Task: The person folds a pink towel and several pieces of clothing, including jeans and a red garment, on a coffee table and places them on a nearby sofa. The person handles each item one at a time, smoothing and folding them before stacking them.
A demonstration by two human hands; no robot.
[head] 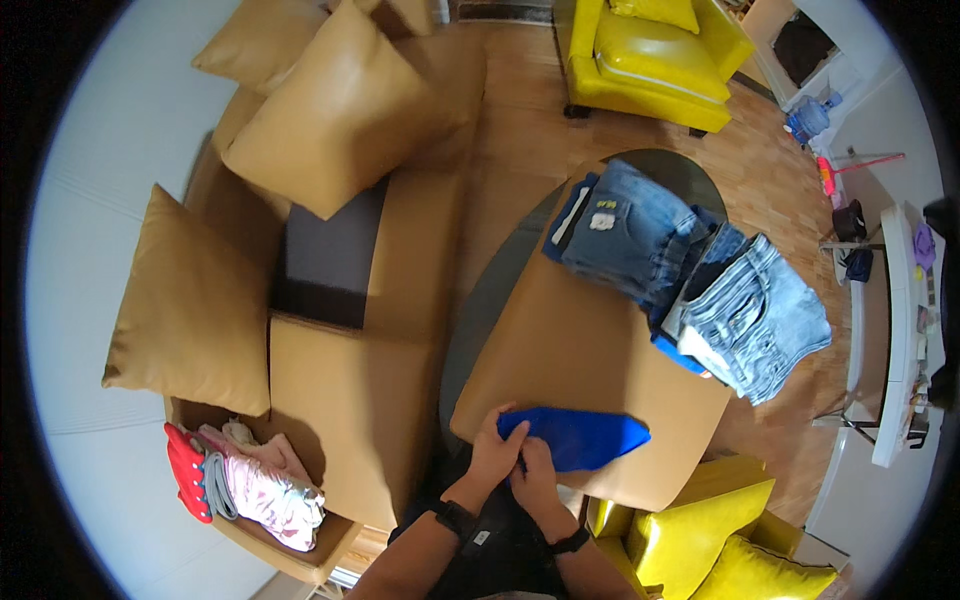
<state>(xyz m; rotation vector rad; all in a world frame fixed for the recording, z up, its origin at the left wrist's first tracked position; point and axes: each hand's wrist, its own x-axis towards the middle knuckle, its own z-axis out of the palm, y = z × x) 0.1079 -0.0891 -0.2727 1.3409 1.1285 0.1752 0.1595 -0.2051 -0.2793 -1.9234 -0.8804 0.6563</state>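
A bright blue folded cloth (581, 439) lies across the near end of a tan leather ottoman (570, 337). My left hand (498, 444) pinches its near left corner between thumb and fingers. Close against it, my right hand (534, 469) has its fingers curled at the cloth's near edge; whether it grips the fabric is hard to see. Each wrist wears a dark band. Toward the far end of the ottoman stand two stacks of folded clothes, one topped with dark blue jeans (630, 232), the other with light blue jeans (757, 322).
A tan leather sofa (409, 255) with loose cushions (330, 112) runs along the left. Folded pink and red clothes (270, 487) lie on its near end. Yellow armchairs stand at the far right (652, 60) and near right (697, 517). A white table (896, 337) is by the right wall.
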